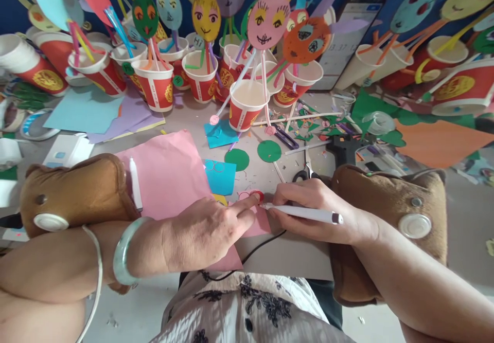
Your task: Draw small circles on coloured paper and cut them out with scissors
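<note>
My left hand (216, 230) lies over a small piece of pink paper (263, 224). Its stretched index finger holds a small red disc (258, 195) down against that paper, while the other fingers are curled. In my right hand (320, 209) is a white marker (304, 213), its tip touching or just above the paper beside the disc's edge. A drawn circle outline shows left of the disc. Close by lie a blue paper piece (224, 178) with circles drawn on it and a bit of yellow paper (219, 199) partly behind my left hand.
Paper cups (247, 111) with straws and paper faces line the back. Green discs (269, 151), scissors (307, 170) and paper scraps lie ahead. A pink sheet (162, 163) and white pen (135, 183) are left. Brown cushions (77, 188) flank both arms; a black cable (254, 253) runs in front.
</note>
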Tool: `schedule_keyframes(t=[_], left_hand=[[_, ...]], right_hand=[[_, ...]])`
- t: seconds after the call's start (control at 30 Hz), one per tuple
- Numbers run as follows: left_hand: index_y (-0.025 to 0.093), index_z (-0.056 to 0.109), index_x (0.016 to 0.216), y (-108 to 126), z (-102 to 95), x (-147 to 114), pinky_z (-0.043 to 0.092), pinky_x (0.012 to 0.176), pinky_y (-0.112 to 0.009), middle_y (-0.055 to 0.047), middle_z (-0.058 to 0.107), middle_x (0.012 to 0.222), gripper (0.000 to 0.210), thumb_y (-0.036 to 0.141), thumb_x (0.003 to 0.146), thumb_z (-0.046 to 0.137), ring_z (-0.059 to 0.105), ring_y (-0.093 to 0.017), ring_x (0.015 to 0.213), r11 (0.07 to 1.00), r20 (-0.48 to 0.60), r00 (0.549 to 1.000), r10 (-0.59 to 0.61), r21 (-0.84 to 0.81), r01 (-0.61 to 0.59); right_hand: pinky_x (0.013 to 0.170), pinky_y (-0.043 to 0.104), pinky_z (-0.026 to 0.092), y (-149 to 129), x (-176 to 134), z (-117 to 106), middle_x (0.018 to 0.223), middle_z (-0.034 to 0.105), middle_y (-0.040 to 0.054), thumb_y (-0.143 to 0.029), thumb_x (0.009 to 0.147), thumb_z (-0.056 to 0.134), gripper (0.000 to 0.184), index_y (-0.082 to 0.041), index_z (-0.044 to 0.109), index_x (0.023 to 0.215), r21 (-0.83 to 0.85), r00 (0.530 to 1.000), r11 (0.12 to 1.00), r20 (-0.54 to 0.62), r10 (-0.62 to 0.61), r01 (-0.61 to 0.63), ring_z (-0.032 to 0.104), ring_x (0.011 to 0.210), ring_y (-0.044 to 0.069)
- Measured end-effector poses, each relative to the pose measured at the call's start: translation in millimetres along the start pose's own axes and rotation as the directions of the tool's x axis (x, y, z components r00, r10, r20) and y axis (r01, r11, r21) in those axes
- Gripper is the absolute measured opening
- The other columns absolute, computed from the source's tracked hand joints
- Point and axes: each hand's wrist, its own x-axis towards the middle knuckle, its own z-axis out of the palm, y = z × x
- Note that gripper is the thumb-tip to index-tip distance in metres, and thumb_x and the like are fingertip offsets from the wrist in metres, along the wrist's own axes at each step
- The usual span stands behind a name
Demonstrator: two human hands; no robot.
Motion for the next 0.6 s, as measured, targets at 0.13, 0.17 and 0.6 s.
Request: schedule_keyframes(t=[0.13,0.17,0.6], left_hand=[[0.017,0.037,0.147,-4.1,-4.8,1.6,0.060,0.079,-0.030,-0.014,0.041,0.154,0.055,0.009,0.092,0.042,0.068,-0.019,0.108,0.996,-0.006,1.000,0.024,-0.091,-0.024],[0.017,0.038,0.146,-4.8,-5.8,2.0,0.060,0.079,-0.030,-0.013,0.040,0.155,0.055,0.009,0.092,0.042,0.067,-0.019,0.111,0.995,-0.009,1.000,0.027,-0.097,-0.028],[0.019,0.040,0.147,-5.0,-8.6,1.9,0.058,0.090,-0.028,-0.009,0.041,0.155,0.055,0.009,0.093,0.044,0.058,-0.018,0.127,0.997,-0.035,0.999,0.017,-0.075,-0.019]], right_hand=[[0.053,0.023,0.037,-2.0,-0.9,7.2,0.063,0.057,0.0003,-0.020,0.097,0.050,0.021,-0.018,0.052,0.076,-0.175,0.980,0.965,-0.014,-0.200,0.195,0.048,0.055,0.010],[0.054,0.025,0.038,-3.0,-0.9,9.3,0.064,0.057,0.0012,-0.019,0.098,0.048,0.024,-0.018,0.051,0.075,-0.245,0.971,0.941,-0.005,-0.241,0.232,0.049,0.056,0.011],[0.057,0.029,0.034,-3.6,-0.2,20.6,0.066,0.056,0.0027,-0.010,0.099,0.040,0.029,-0.019,0.049,0.072,-0.537,0.918,0.754,0.115,-0.380,0.380,0.046,0.059,0.015]])
